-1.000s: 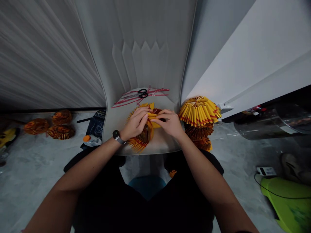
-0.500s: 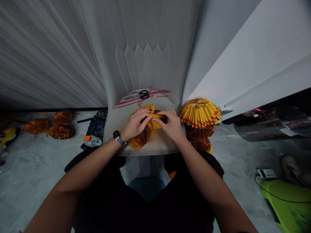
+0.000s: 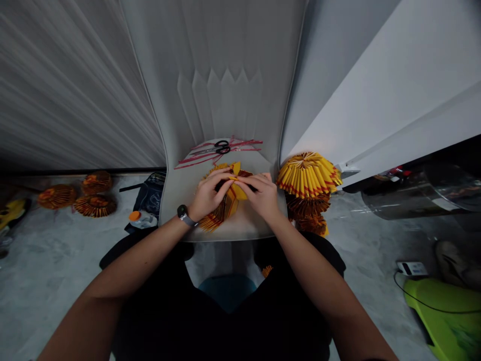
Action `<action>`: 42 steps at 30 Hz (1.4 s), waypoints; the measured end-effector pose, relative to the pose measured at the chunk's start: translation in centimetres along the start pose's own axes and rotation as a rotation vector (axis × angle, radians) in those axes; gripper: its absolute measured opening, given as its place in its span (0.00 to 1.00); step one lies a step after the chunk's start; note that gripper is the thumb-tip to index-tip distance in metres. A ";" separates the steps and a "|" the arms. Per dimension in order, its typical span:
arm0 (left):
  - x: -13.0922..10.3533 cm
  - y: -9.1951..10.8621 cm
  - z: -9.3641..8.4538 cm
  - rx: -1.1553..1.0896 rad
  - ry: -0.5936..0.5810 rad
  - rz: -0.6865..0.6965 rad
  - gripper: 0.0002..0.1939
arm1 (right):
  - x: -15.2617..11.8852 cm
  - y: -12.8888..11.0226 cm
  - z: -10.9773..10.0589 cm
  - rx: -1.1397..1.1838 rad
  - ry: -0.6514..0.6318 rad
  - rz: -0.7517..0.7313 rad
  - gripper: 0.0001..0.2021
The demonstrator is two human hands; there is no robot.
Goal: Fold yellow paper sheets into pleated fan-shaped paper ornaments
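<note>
Between both hands, over the seat of a grey chair (image 3: 255,228), is a pleated yellow paper piece with red edging (image 3: 214,220). My left hand (image 3: 212,193), a dark watch on its wrist, pinches a yellow fold of it. The fingertips of my right hand (image 3: 263,195) close on the same fold from the other side, almost touching the left ones. Part of the folded paper is hidden under my fingers. Behind the hands, black-handled scissors (image 3: 222,147) lie among pink-red strips of ribbon (image 3: 195,159).
A stack of yellow pleated paper rosettes (image 3: 310,175) stands right of the chair. More rosettes (image 3: 95,204) lie on the floor at left. Beside the seat are a dark bag (image 3: 150,193) and an orange-capped bottle (image 3: 143,219). A green object (image 3: 443,306) sits at lower right.
My right hand has shifted slightly left, and its fingers are more bunched. The yellow fold between my fingertips looks smaller and narrower. My left hand stays nearly in place.
</note>
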State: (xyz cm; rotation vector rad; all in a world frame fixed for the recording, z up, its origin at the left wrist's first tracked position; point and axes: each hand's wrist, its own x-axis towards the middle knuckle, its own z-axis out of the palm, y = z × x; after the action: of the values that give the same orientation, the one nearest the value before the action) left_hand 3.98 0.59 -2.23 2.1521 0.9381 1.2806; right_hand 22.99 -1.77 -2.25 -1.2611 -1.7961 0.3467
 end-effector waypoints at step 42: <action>0.7 1.0 -0.6 -0.257 0.029 -0.357 0.15 | -2.7 -2.9 -1.7 -0.337 -0.497 -0.513 0.13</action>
State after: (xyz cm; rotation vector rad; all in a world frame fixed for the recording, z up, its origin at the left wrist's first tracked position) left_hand 4.00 0.43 -0.86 1.6852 1.0495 1.1830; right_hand 22.85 -5.82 -0.75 -0.9223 -2.6087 0.0625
